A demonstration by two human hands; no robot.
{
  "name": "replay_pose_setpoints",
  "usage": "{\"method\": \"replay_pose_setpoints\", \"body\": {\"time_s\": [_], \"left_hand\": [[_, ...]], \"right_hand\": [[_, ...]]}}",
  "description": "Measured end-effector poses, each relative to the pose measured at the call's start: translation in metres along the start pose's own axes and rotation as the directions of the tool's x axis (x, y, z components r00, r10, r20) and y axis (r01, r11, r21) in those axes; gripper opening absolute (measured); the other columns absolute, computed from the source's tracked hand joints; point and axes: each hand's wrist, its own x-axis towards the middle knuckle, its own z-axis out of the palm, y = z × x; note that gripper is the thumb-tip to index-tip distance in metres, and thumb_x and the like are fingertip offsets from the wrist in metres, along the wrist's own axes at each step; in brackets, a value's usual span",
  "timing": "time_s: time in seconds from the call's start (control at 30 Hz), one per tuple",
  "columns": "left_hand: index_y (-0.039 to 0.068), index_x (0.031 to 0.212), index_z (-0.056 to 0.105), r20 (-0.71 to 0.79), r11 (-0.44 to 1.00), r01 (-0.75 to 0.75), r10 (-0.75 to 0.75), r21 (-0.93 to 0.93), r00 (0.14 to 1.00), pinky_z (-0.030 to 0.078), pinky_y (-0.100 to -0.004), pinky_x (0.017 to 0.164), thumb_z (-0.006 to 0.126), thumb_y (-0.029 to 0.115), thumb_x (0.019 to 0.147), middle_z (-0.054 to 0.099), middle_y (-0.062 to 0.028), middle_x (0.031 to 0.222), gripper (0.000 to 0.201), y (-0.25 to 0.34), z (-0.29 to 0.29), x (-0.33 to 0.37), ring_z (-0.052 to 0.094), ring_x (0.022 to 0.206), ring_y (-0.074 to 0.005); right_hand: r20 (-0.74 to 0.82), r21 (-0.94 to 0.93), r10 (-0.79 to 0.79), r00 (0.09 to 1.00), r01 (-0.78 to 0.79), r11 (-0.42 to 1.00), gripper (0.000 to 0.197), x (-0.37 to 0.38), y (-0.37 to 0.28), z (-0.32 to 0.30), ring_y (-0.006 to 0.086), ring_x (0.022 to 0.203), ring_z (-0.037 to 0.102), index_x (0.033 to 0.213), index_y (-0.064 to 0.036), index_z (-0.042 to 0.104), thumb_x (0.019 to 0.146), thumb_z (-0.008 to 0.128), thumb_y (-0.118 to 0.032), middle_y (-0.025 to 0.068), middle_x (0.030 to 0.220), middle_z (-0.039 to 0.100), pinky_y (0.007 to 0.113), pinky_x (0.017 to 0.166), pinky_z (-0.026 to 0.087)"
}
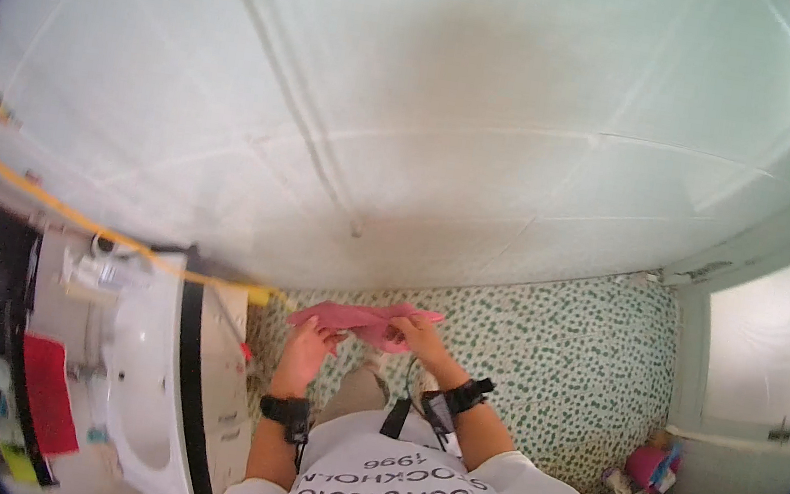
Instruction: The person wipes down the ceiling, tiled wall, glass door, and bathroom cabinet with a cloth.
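A pink cloth (355,318) is stretched between my two hands in front of my body, above the speckled floor. My left hand (306,348) grips its left part, the fingers curled at the lower edge. Toward the other end, my right hand (415,338) pinches the cloth near its right side. The cloth hangs loosely, with a fold sagging between the hands. Dark devices are strapped round both wrists.
On the left stands a white washbasin (180,374) over a drawer cabinet (226,405). A long yellow pole (105,228) slants along the wall (409,148). A red towel (51,396) hangs beyond the basin. At right are a pink bin (652,467) and a door (773,346).
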Motion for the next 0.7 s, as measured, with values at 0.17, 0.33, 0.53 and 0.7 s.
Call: {"method": "replay_pose_setpoints", "body": {"time_s": [0.17, 0.33, 0.53, 0.7], "left_hand": [[0.001, 0.1, 0.044, 0.134, 0.989, -0.097, 0.082, 0.11, 0.988, 0.039, -0.0372, 0.075, 0.046, 0.025, 0.078, 0.051, -0.0104, 0.097, 0.032, 0.039, 0.031, 0.031, 0.049, 0.087, -0.0244], [0.001, 0.102, 0.043, 0.46, 0.951, -0.253, 0.146, 0.179, 0.876, 0.039, -0.037, 0.075, 0.044, 0.021, 0.079, 0.05, -0.0109, 0.098, 0.03, 0.069, 0.098, 0.076, 0.049, 0.088, -0.024], [-0.001, 0.104, 0.041, 0.701, 0.928, -0.371, 0.252, 0.02, 0.667, 0.038, -0.0372, 0.077, 0.04, 0.018, 0.082, 0.047, -0.0141, 0.101, 0.029, 0.091, 0.19, 0.106, 0.049, 0.087, -0.0257], [-0.002, 0.104, 0.041, 0.683, 0.861, -0.509, 0.359, 0.021, 0.636, 0.033, -0.0363, 0.084, 0.035, 0.023, 0.084, 0.044, -0.0154, 0.105, 0.033, 0.081, 0.202, 0.145, 0.044, 0.095, -0.0261]], "right_hand": [[-0.169, 0.01, -0.277, 0.946, 0.282, 0.959, 0.018, 0.015, -0.058, 0.0, 0.0114, 0.069, 0.049, 0.082, 0.0016, 0.053, 0.078, 0.042, -0.011, 0.0037, 0.076, 0.055, 0.023, 0.06, 0.038], [-0.423, -0.224, -0.482, 0.767, 0.427, 0.876, 0.016, 0.026, -0.112, -0.036, 0.0155, 0.073, 0.048, 0.089, 0.0005, 0.05, 0.078, 0.044, -0.011, 0.0064, 0.079, 0.054, 0.026, 0.065, 0.037], [-0.508, -0.701, -0.818, 0.268, 0.423, 0.574, 0.016, 0.009, -0.227, -0.062, 0.0259, 0.072, 0.048, 0.088, -0.0005, 0.048, 0.079, 0.044, -0.013, 0.0145, 0.077, 0.05, 0.033, 0.062, 0.037], [-0.498, -0.769, -0.792, 0.353, 0.242, 0.591, 0.021, 0.028, -0.242, -0.083, 0.0283, 0.085, 0.048, 0.095, -0.0026, 0.048, 0.079, 0.043, -0.015, 0.0149, 0.091, 0.051, 0.036, 0.071, 0.037]]}}
